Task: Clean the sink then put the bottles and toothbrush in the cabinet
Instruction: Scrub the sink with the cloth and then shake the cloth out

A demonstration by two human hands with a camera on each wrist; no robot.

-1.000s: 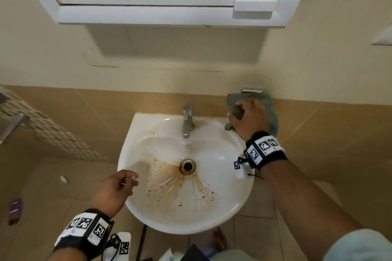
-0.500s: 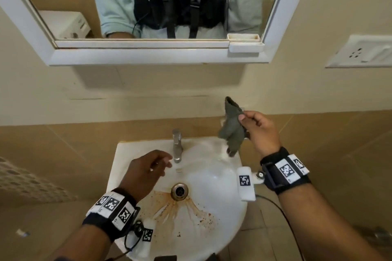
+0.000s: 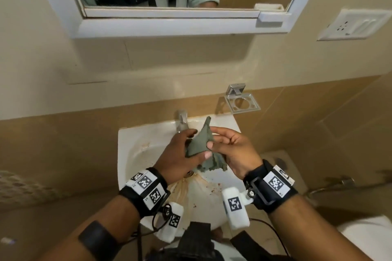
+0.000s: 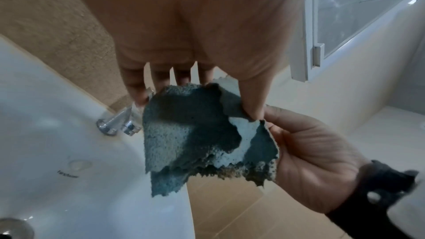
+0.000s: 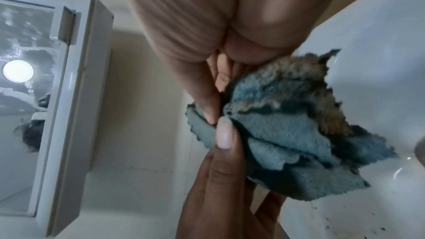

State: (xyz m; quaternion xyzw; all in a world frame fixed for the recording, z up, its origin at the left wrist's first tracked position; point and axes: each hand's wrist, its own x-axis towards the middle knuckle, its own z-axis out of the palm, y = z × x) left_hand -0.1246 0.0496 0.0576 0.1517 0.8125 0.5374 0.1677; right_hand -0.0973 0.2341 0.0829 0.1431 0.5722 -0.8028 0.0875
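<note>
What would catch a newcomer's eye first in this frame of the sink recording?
First, the two hands meeting above the basin: the left hand and right hand both pinch a grey-green cloth held in front of the tap. Next, the brown stains and dark specks fanning across the white sink below the wrists. On the wall to the right hangs a metal soap holder.

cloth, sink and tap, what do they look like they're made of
Cloth: grey-green napped fabric, probably microfibre; fuzzy pile and zigzag-cut edges, brown soiling along one edge.
Sink: glossy white, likely glazed ceramic; smooth sheen, brown stains sitting on the surface.
Tap: shiny silver metal, probably chrome-plated; it shows bright reflections.
</note>
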